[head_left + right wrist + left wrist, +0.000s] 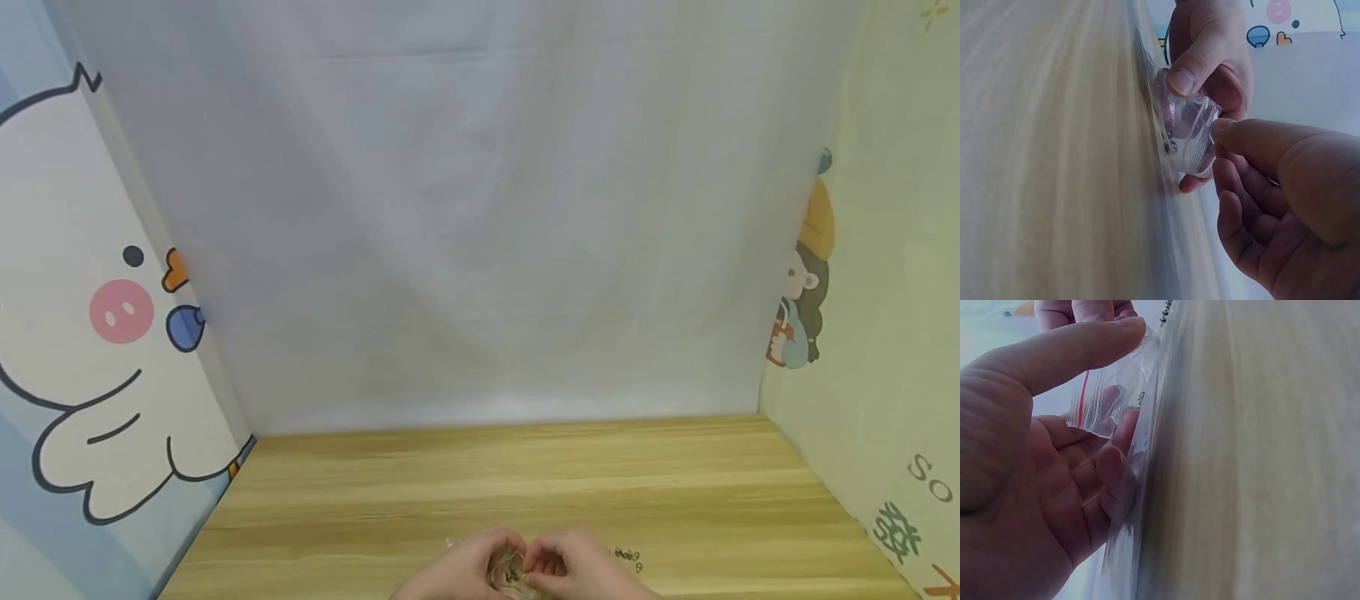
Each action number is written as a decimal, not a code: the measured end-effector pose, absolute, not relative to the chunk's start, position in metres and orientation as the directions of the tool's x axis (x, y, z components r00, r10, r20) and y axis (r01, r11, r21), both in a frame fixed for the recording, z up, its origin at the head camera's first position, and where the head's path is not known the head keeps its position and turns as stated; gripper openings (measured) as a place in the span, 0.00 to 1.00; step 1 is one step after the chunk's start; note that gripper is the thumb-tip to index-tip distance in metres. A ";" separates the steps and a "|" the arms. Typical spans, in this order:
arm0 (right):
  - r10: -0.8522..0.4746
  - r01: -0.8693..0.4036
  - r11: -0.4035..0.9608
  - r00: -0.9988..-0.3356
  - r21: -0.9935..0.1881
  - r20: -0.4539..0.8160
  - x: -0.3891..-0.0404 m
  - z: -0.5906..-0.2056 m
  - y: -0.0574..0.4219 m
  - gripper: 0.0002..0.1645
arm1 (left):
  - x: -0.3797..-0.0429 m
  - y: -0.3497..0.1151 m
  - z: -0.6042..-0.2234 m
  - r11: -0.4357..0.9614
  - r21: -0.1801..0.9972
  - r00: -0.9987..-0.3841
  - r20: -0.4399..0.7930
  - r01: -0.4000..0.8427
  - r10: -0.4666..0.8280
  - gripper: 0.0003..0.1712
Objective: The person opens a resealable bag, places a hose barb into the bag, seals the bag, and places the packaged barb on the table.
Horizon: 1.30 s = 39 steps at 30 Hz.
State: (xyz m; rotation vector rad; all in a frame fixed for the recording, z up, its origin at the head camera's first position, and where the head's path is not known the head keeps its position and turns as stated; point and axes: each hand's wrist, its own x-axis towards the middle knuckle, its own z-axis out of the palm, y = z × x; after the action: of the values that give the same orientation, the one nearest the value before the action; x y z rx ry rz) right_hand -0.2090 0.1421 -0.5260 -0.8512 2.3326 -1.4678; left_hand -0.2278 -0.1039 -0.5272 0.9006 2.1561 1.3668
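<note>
A small clear zip bag [1194, 134] with a red line along its closure is between the two hands, low over the table. My left hand [467, 568] holds the bag, its thumb on one face and its fingers behind. The thumb and index finger of my right hand [581, 565] pinch the bag at its zip edge, and the other fingers are curled. Inside the bag lie a few small shiny metal pieces [1170, 147], too small to name. The left wrist view shows the red closure line [1083, 400] below the left thumb.
On the wood-grain table [495, 475], several small dark pieces [627, 553] lie just right of the right hand. A clear plastic sheet or bag [1124, 550] lies flat beneath the hands. A white curtain [480, 208] stands behind, with printed panels at both sides.
</note>
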 end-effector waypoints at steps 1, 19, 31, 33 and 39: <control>-0.598 -0.338 0.321 -0.797 -0.885 0.087 -0.209 -0.525 0.142 0.02 | -0.228 -0.104 -0.527 0.304 0.907 -0.696 -0.016 0.293 0.718 0.26; -0.593 -0.339 0.335 -0.801 -0.879 0.083 -0.209 -0.525 0.142 0.02 | -0.229 -0.103 -0.530 0.299 0.928 -0.699 -0.063 0.221 0.712 0.26; -0.592 -0.337 0.332 -0.802 -0.881 0.084 -0.208 -0.523 0.141 0.03 | -0.228 -0.103 -0.529 0.305 0.926 -0.702 -0.065 0.223 0.710 0.25; -0.592 -0.336 0.330 -0.802 -0.882 0.084 -0.208 -0.523 0.142 0.03 | -0.228 -0.103 -0.529 0.305 0.924 -0.701 -0.061 0.229 0.710 0.25; -0.580 -0.324 0.314 -0.810 -0.892 0.089 -0.209 -0.520 0.146 0.02 | -0.229 -0.104 -0.528 0.294 0.928 -0.702 -0.051 0.230 0.711 0.26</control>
State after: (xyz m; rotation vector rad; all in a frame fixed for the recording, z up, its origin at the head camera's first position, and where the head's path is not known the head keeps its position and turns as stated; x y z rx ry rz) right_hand -0.2093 0.1462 -0.5201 -0.8216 2.3342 -1.4952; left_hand -0.2286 -0.1044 -0.5281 0.8390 2.1094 1.3972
